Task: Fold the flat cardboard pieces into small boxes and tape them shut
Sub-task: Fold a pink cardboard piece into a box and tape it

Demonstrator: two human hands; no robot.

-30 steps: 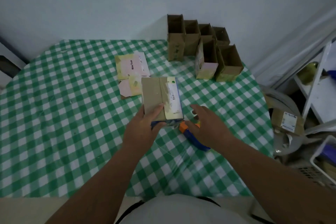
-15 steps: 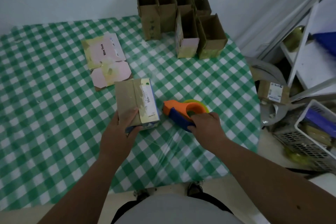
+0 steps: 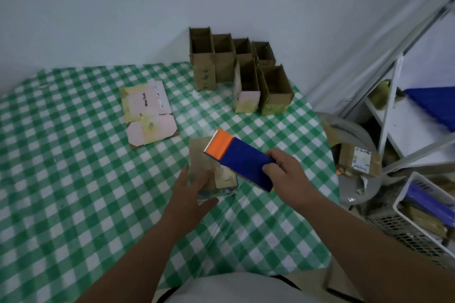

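Cardboard box, brown and folded (image 3: pixel 200 155), is lying on the green-and-white checked counter (image 3: pixel 73 179), on the near side of the cluster of open-topped brown cardboard boxes (image 3: pixel 236 69) standing at the far edge. The left hand (image 3: pixel 190 194) is steadying the folded box at its near end, with the fingers lying fairly straight across the top face and the thumb at the near edge; this grip is a loose one. The right hand (image 3: pixel 286 174) is gripping the blue-and-orange tape dispenser (image 3: pixel 240 156), its fingers curled round the blue body. The dispenser is hanging over the folded box, its serrated orange end pointing towards the cluster.

Step in hand, by judgement: taping the folded box shut. The next move is calling for the orange end to be lowered onto the seam, pressed, and drawn along the top face while the left hand is holding the box in place.

Flat pink-and-yellow cardboard pieces (image 3: pixel 147 113) are lying left of the cluster, apart from the folded box and not yet folded.
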